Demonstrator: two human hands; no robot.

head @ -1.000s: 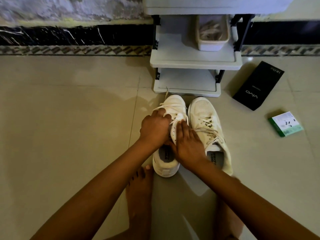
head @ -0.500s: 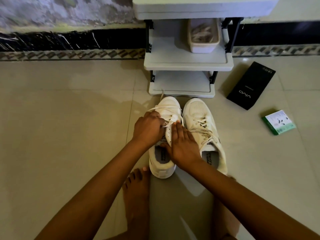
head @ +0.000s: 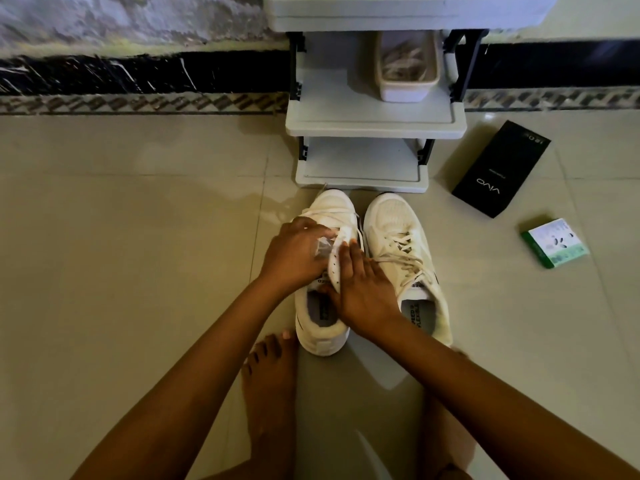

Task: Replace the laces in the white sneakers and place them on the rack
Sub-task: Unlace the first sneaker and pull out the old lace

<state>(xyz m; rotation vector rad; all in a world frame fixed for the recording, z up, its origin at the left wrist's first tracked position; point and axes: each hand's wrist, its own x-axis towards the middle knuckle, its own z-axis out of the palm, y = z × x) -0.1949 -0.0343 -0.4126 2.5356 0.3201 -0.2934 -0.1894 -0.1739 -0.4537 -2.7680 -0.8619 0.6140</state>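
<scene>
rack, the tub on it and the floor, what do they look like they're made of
Rack: looks like moulded grey-white plastic shelves, matte, on dark posts whose material I can't tell.
Tub: pale plastic by its look, thin rounded rim, walls slightly see-through; the contents are too blurred to name.
Floor: glazed beige tile, probably ceramic, with grout lines and glossy reflections.

Glossy, smooth tile on the floor (head: 138,271), mirroring the light. Matt mesh cloth over the toe of the right sneaker (head: 394,216), flat woven cloth laces (head: 405,258) across it. Smooth matt plastic on the rack (head: 374,128) shelves, dark frame posts. Matt black cardboard on the box (head: 500,169); slightly shiny printed card on the green-edged box (head: 554,242). Translucent plastic tub (head: 407,64).
</scene>
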